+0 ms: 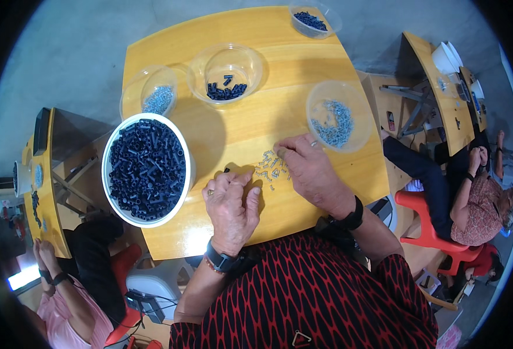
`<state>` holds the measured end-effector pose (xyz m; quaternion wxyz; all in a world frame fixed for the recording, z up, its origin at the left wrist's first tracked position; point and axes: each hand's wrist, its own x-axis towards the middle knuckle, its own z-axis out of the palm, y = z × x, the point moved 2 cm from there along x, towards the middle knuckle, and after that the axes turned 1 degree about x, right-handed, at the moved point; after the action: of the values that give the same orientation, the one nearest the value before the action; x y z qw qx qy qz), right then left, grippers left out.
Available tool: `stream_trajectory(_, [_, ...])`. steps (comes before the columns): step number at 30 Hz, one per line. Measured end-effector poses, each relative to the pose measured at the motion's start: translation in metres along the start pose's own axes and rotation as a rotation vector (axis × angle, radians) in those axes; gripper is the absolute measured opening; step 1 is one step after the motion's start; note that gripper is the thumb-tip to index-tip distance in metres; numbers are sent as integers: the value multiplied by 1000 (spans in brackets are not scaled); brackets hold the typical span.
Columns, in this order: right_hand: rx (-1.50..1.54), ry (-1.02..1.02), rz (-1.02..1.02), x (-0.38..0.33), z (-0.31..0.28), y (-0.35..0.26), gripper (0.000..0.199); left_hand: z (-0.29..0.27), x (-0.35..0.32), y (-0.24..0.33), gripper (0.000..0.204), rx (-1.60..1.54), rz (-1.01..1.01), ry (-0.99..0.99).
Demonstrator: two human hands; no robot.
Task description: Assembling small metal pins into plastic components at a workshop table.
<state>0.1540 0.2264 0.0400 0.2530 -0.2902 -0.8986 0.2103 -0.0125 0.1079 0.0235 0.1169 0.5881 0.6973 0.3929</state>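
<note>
Silvery screw pile (272,164) on table between hands; right hand (309,168) grip pinching into it, left hand (231,206) curled shut beside

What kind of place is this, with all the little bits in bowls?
Probably a workshop for sorting or assembling small parts. A white bowl holds dark tubes, clear bowls hold small metal pieces, and other people sit at similar tables nearby.

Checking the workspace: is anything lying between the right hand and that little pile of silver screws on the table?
Nothing visible does. The right hand already rests its fingertips on the loose silver screws on the yellow table, with the left hand beside them.
</note>
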Motion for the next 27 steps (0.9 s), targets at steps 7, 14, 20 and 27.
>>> stream_trajectory(7, [106,-39,32,-8,2,-5,37,1,2,4,35,77,17,-52])
stream_trajectory(14, [5,-57,-68,7,7,-3,35,1,0,3,38,96,54,-71])
stream_trajectory(20, [123,-69,-130,-5,9,4,38,2,2,7,43,88,79,-99])
stream_trajectory(27, [175,20,41,-33,-19,-9,38,4,-2,-4,36,-58,56,67])
